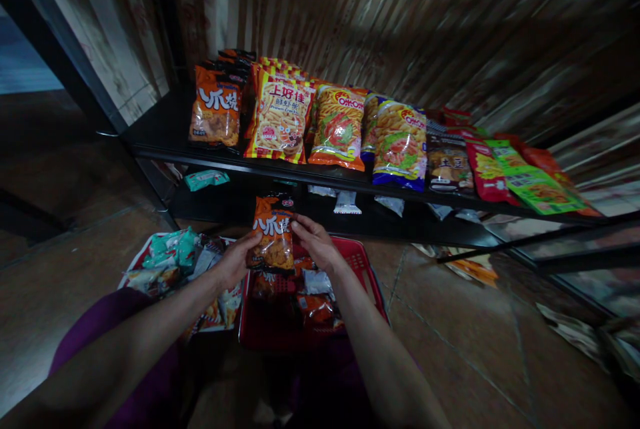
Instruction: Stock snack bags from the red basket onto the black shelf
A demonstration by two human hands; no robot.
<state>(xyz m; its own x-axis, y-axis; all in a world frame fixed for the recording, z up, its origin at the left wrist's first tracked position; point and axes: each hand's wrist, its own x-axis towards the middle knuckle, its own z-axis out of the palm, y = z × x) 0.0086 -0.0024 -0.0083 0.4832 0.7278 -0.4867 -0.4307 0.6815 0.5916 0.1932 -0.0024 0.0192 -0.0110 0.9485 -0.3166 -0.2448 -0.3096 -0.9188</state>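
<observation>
Between my two hands I hold an orange and black snack bag (pixel 273 235) upright, its printed front facing me. My left hand (pixel 238 259) grips its left edge, and my right hand (pixel 315 241) has its fingers closed on the right edge. Right below is a red plastic basket (pixel 367 282) with several snack packets in it, orange and silver ones among them. Similar orange and black bags (pixel 216 109) stand at the left end of the black shelf (pixel 175 139) in front of me.
Along the shelf stand prawn cracker bags (pixel 281 115), orange-edged bags (pixel 337 125), blue-edged bags (pixel 400 142), a dark bag (pixel 451 165) and green packets (pixel 537 179). Small packets lie on the lower shelf (pixel 235 205). A white basket (pixel 137 259) of mixed snacks sits left of the red one.
</observation>
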